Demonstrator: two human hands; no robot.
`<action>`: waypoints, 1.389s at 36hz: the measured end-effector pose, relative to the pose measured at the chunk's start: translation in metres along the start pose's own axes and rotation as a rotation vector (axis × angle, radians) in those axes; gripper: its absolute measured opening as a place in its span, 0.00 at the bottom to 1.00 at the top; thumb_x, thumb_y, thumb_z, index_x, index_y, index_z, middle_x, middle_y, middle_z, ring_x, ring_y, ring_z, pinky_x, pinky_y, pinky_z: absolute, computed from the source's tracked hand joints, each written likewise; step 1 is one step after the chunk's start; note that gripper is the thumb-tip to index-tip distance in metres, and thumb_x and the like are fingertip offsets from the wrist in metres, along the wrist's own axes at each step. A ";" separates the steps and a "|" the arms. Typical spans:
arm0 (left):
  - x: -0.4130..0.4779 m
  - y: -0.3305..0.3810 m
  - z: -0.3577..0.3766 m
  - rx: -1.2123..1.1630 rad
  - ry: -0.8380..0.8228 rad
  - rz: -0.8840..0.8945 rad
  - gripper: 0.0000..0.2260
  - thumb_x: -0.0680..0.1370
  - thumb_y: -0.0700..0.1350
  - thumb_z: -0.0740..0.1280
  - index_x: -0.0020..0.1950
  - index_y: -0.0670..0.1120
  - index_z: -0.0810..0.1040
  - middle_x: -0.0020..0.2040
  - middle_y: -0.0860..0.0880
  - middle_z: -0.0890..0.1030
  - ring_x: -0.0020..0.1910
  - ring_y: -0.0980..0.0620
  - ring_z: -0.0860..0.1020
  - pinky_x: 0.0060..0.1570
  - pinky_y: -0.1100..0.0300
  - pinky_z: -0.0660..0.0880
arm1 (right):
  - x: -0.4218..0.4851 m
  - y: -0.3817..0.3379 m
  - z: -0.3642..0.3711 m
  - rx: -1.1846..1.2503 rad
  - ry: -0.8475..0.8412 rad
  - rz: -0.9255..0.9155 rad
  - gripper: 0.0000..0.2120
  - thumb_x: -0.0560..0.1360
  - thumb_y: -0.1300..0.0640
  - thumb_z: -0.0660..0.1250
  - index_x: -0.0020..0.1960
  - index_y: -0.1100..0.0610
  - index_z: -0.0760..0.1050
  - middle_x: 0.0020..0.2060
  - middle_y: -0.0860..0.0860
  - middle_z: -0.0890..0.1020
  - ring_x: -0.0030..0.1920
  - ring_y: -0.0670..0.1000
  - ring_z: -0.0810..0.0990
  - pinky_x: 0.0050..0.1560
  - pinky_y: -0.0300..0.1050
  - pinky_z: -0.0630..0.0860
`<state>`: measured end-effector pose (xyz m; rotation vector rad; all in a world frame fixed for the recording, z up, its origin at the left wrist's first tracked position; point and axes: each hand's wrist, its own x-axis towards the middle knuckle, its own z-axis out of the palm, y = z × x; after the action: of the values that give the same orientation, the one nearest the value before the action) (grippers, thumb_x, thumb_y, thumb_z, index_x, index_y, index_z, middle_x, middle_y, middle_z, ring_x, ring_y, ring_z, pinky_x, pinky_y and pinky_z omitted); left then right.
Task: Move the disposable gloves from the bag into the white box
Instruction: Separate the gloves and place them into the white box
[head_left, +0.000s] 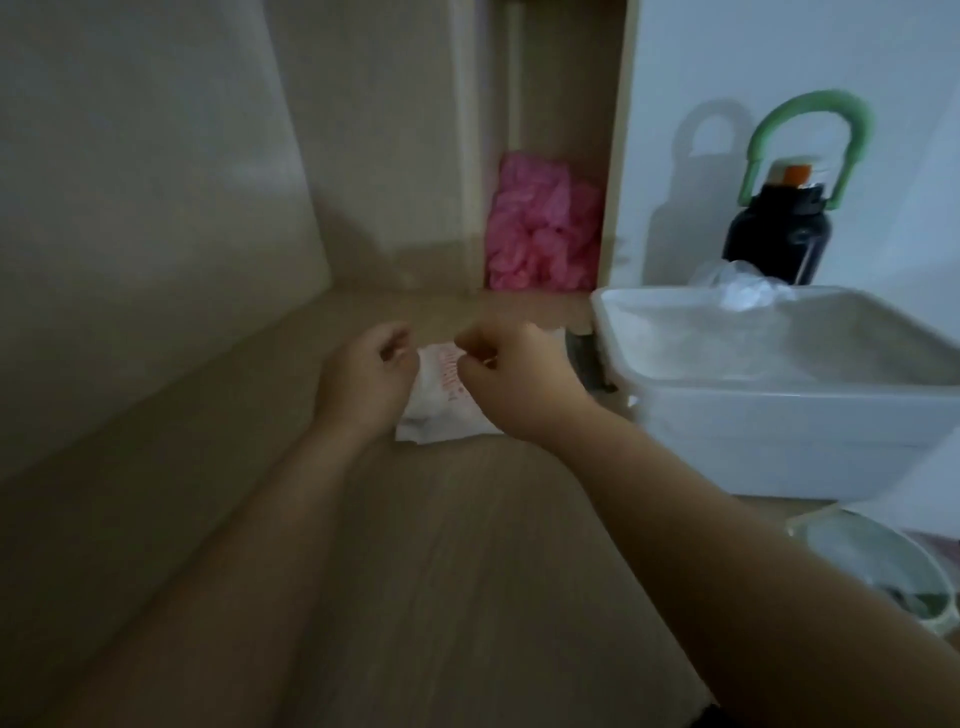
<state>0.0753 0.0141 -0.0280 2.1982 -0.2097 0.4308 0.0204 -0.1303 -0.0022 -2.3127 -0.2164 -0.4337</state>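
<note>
Bag (441, 402) lies on the desk (415, 571) directly beneath both hands. We find left hand (363, 376) and right hand (514, 376) curled, each pinching its upper edge. White box (779, 421) stands just right of the right hand. Gloves inside are hidden; we judge them thin, light, slippery: best pinched at the mouth, bunched.

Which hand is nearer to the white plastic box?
Right. The right hand sits just left of the white plastic box; the left hand lies farther off, beyond the small white bag with red print.
</note>
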 end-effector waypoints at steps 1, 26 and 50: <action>-0.003 -0.009 0.002 0.043 -0.023 -0.019 0.17 0.79 0.42 0.64 0.68 0.46 0.75 0.63 0.50 0.78 0.61 0.51 0.75 0.59 0.60 0.69 | 0.001 0.006 0.011 -0.007 -0.012 0.031 0.17 0.78 0.59 0.62 0.66 0.56 0.73 0.60 0.52 0.79 0.59 0.50 0.76 0.54 0.39 0.69; -0.009 -0.068 0.032 0.201 0.009 -0.075 0.05 0.75 0.48 0.69 0.48 0.53 0.84 0.49 0.52 0.83 0.49 0.50 0.79 0.51 0.56 0.75 | 0.022 0.071 0.072 0.047 0.202 0.254 0.15 0.81 0.52 0.56 0.41 0.58 0.75 0.32 0.50 0.74 0.34 0.47 0.71 0.34 0.38 0.66; -0.014 -0.055 0.025 -0.435 0.155 -0.079 0.05 0.79 0.41 0.66 0.43 0.47 0.73 0.42 0.53 0.82 0.43 0.58 0.83 0.50 0.53 0.79 | 0.008 0.066 0.065 0.166 0.194 0.217 0.13 0.80 0.52 0.59 0.60 0.55 0.77 0.53 0.48 0.80 0.50 0.43 0.76 0.51 0.37 0.70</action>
<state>0.0847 0.0279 -0.0882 1.7332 -0.1183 0.4613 0.0621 -0.1295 -0.0849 -2.0878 0.0900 -0.5053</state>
